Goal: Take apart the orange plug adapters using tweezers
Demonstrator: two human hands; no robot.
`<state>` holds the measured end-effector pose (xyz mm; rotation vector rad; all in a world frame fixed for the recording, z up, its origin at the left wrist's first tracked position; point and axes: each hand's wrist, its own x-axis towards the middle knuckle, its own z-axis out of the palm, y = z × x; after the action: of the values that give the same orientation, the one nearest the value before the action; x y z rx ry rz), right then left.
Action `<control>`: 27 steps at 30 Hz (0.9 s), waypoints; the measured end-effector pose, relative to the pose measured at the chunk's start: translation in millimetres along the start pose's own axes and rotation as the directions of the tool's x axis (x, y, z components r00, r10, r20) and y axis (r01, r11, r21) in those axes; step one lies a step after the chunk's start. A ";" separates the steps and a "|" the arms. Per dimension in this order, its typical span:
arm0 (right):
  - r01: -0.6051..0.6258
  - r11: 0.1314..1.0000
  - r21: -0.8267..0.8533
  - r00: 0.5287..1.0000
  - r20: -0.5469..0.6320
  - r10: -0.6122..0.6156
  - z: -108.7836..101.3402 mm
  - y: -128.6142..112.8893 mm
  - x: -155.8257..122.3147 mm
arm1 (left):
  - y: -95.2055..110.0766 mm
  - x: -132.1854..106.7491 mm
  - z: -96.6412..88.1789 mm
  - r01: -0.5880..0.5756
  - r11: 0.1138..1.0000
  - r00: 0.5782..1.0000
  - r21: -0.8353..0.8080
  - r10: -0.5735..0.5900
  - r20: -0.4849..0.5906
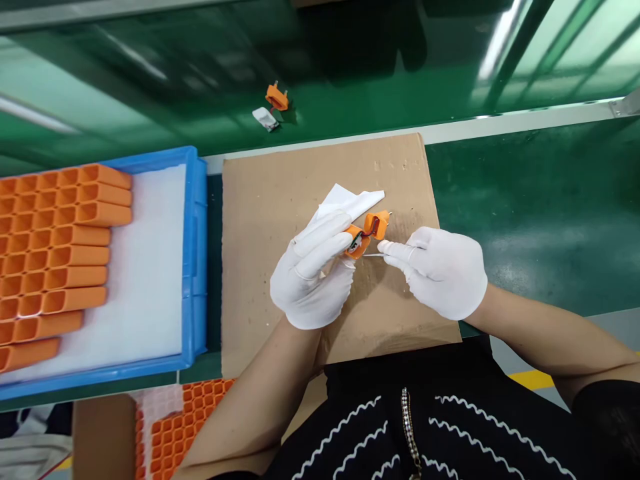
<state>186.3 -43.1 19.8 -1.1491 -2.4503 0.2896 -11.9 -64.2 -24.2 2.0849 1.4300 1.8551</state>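
No readable labels or writing anywhere. Mid-frame over the cardboard sheet (280,200), the gloved left hand (313,270) curls its fingers shut around an orange plug piece (367,232) (white paper (350,200) behind it). The gloved right hand (440,270), just right, pinches a thin metal tool (373,255) whose tip touches the piece.

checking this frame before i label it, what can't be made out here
- Head view: the orange part in the left hand is half covered by its fingers; inner detail too small.
- The thin metal tool in the right hand: its handle is hidden in the glove.
- The blue tray of orange cases is cut off by the left edge.
- The two small pieces on the belt are too small to identify.
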 end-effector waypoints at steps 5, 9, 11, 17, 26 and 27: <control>-0.015 0.999 0.043 1.000 -0.023 0.016 0.5 -2.9 -1.4 | 0.8 3.8 1.0 -0.059 0.998 0.998 0.031 0.060 -0.024; -0.056 0.998 0.038 0.998 -0.015 0.056 -0.1 -3.0 -0.7 | -1.0 1.6 -1.5 -0.084 0.995 0.996 0.062 0.085 -0.010; -0.015 0.999 0.046 1.000 -0.017 0.016 0.0 -3.6 -0.7 | -3.1 -1.9 -2.6 -0.080 0.997 0.997 0.014 0.080 0.013; -0.073 0.987 0.141 0.995 -0.064 0.083 3.6 -6.4 -4.3 | -2.8 -6.0 -1.4 -0.075 0.997 0.997 0.013 0.075 -0.013; 0.100 0.838 0.537 0.975 -0.222 0.025 -3.0 -16.0 -2.9 | 2.0 2.1 -1.9 -0.099 0.985 0.993 0.142 0.106 -0.045; 0.127 0.836 0.533 0.979 -0.204 -0.019 -3.8 -16.6 -2.7 | 1.3 0.6 -2.4 -0.081 0.985 0.995 0.152 0.088 -0.043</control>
<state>178.2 -55.7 28.2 -0.7848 -2.0348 0.7613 -13.1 -65.9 -22.3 2.2152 1.5628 1.8976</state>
